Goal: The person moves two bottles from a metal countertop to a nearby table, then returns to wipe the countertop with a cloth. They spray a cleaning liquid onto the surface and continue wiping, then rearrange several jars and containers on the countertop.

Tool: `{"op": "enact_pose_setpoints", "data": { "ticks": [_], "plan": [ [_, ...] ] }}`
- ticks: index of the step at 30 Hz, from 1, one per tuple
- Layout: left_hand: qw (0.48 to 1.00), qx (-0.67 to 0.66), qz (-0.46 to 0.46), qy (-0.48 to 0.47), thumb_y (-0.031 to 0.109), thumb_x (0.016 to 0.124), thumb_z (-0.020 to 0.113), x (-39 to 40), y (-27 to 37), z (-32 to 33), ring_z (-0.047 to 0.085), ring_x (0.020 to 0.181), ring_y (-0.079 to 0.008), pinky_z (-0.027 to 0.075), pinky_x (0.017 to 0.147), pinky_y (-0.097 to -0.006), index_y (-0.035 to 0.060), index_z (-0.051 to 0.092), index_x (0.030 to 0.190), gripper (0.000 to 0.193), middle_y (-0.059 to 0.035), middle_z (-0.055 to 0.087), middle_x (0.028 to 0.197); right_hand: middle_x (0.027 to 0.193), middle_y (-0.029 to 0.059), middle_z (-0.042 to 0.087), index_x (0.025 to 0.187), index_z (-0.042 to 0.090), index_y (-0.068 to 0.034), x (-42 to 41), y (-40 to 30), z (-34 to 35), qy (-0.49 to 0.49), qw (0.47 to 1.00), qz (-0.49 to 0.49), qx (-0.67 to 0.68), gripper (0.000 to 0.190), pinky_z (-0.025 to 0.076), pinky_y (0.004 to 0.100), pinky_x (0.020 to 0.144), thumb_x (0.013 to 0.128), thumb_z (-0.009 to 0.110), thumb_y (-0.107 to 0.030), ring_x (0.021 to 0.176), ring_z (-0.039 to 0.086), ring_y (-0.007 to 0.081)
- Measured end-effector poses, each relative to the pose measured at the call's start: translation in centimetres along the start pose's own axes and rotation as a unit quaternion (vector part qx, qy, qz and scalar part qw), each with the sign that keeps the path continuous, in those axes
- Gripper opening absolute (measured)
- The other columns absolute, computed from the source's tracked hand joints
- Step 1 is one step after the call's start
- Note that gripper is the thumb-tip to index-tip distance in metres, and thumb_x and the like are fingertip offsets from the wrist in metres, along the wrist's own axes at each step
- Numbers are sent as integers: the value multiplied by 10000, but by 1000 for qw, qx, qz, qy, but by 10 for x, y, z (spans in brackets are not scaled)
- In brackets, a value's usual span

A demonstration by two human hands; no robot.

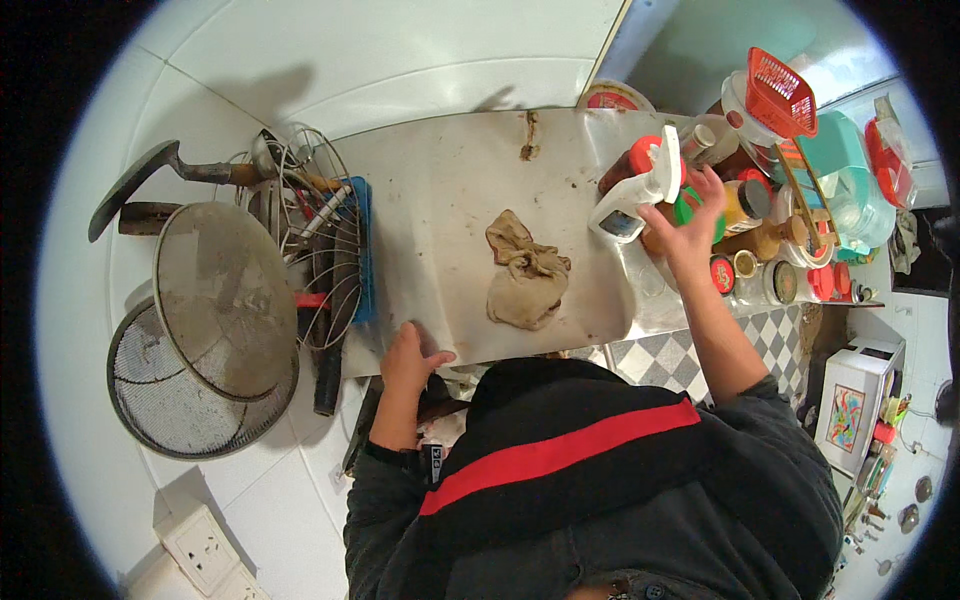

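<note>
My left hand [411,361] rests at the front edge of a stained stainless steel counter [442,172], thumb spread away from the fingers. A crumpled, dirty beige cloth [529,274] lies on the metal in front of me. My right hand [690,221] is raised at the right, its fingers apart and nothing seen in it. Just left of it, a white trigger spray bottle [630,202] stands among jars. Whether my right thumb touches the bottle is unclear. Behind that hand, a green lid [686,206] is partly hidden.
Jars and bottles crowd the counter's right end, with a red plastic basket [781,91] above them. At the left are a blue utensil rack [363,247], a wok spatula [139,184] and round mesh strainers [225,300]. A tiled wall [390,60] runs along the back.
</note>
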State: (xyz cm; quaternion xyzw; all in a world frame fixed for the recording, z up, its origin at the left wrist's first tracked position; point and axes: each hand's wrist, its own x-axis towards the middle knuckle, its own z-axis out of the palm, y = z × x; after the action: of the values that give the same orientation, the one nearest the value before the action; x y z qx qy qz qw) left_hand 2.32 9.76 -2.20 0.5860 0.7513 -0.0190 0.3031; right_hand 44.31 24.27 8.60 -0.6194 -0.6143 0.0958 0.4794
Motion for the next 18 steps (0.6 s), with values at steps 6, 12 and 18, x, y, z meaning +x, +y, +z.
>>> {"op": "enact_pose_setpoints", "data": {
  "ticks": [6, 12, 18],
  "plan": [
    [1000, 1, 15, 17, 460, 597, 920, -2, 3, -3, 639, 1022, -401, 514, 794, -488, 48, 491, 1081, 767, -172, 642, 1097, 1384, 64, 547, 1358, 503, -87, 37, -3, 35, -192, 937, 118, 265, 686, 508, 357, 924, 764, 847, -91, 1130, 576, 193],
    [1000, -4, -13, -2, 464, 590, 921, 0, 3, -2, 629, 1068, -395, 518, 810, -486, 42, 487, 1112, 800, -168, 643, 1101, 1282, 59, 614, 1264, 551, -54, 40, -19, 40, -201, 934, 88, 283, 444, 512, 292, 808, 858, 731, -53, 875, 608, 116],
    [1000, -7, 0, 24, 462, 580, 921, -1, 1, 1, 634, 1060, -391, 521, 827, -488, 51, 487, 1113, 801, -166, 640, 1130, 1060, 110, 695, 1128, 624, -23, 31, -18, 56, -310, 877, 220, 295, 298, 506, 314, 635, 930, 689, -236, 689, 637, 152]
  ]
}}
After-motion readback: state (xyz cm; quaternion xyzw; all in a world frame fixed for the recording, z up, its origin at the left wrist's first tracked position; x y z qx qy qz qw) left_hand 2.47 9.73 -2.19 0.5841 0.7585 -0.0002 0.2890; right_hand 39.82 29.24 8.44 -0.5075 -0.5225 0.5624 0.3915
